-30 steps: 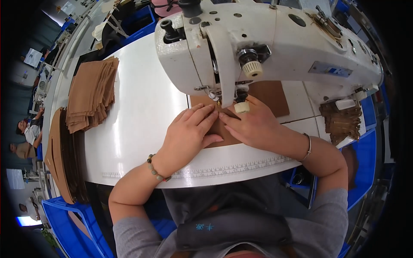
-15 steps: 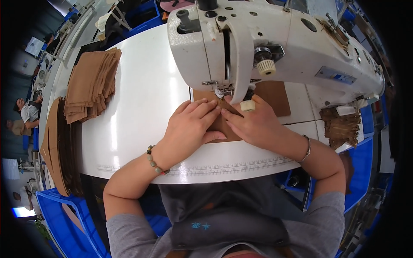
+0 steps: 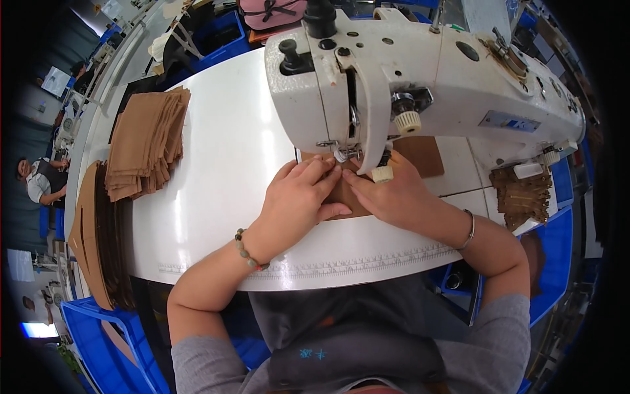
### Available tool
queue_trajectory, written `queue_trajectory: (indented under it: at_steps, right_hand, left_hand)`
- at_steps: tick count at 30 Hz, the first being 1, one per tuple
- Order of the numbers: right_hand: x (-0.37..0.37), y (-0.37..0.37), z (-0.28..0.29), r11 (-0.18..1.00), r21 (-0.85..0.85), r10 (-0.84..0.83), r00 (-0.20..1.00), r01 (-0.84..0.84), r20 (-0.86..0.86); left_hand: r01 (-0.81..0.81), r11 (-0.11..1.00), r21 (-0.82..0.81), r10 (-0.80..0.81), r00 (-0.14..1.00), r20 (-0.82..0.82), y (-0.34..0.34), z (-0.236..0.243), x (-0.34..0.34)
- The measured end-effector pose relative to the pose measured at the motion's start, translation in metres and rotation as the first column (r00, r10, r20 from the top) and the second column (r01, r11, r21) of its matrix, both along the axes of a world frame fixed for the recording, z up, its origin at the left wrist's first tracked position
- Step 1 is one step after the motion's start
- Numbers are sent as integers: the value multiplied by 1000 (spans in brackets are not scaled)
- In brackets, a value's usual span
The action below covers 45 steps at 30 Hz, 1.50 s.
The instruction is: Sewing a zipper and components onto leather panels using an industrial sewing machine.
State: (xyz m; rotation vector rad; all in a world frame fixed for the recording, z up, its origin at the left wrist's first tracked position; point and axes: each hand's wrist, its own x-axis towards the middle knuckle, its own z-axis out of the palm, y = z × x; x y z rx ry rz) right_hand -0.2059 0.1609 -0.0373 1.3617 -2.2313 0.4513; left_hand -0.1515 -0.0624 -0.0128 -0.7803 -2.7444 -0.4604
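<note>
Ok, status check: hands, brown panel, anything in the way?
Left hand and right hand on brown panel. Panel partly beneath sewing machine head. Head blocks view of some panel.

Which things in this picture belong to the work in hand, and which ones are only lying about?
In the work:
left hand and right hand, both on the brown piece
sewing machine, over it
white table, under it

Apparently just lying about:
brown stack, left, untouched
small brown pieces, right
pink item with black bow, behind
blue bin, lower left
</note>
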Motion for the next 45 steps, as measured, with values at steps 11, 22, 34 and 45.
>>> queue_trajectory:
  at_steps: [11, 22, 34, 45]
  right_hand:
    - [-1, 1, 1, 1000, 11, -7, 1000, 8, -24]
    - [-5, 1, -2, 1000, -5, 17, 1000, -17, -9]
    - [-7, 0, -2, 1000, -22, 24, 998, -23, 55]
    - [-8, 4, 3, 999, -3, 35, 998, -35, 50]
  left_hand:
    - [1, 1000, -13, -2, 999, -42, 1, 3, -1]
    - [-3, 1000, -24, 3, 1000, -16, 0, 4, -4]
    - [-17, 996, -86, 23, 998, 66, 0, 6, -1]
    - [-7, 995, -96, 10, 999, 36, -2, 1, -4]
